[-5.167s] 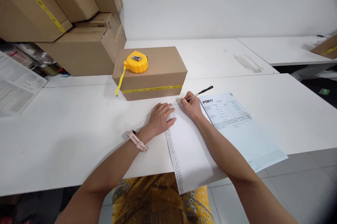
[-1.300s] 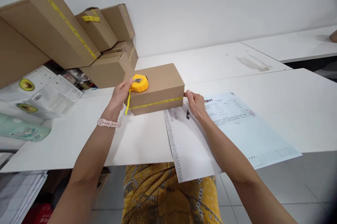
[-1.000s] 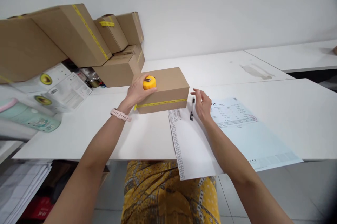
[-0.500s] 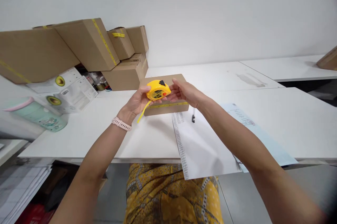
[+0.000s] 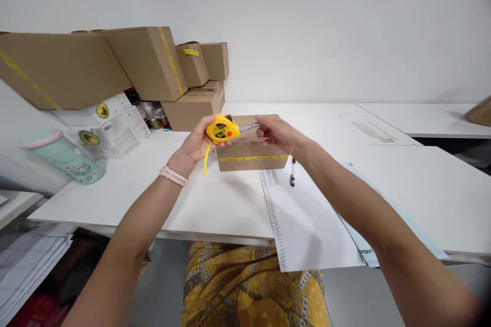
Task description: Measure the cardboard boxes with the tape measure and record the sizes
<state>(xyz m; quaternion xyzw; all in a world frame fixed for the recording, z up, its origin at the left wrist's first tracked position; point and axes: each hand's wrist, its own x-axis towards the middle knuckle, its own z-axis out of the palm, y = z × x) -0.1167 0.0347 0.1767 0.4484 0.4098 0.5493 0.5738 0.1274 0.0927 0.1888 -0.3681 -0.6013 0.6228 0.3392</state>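
My left hand point(image 5: 199, 138) is wrapped round a yellow tape measure point(image 5: 222, 129) with a red button and a yellow wrist strap hanging below it. A short length of its blade point(image 5: 249, 127) is out to the right. My right hand point(image 5: 276, 133) pinches the end of that blade between thumb and fingers. Just behind and below both hands, a small cardboard box point(image 5: 253, 162) with a yellow tape band lies on the white table. The hands hide part of its top.
An open spiral notebook point(image 5: 307, 219) with a black pen point(image 5: 293, 173) and a light blue sheet point(image 5: 402, 224) lie at right. Several cardboard boxes point(image 5: 149, 61) are stacked at left, near avocado-printed cartons point(image 5: 123, 132) and a green tumbler point(image 5: 65, 155).
My right hand has taken hold of the blade's end and drawn it a short way out to the right. The tape measure has shifted slightly left, and the view has turned a little.
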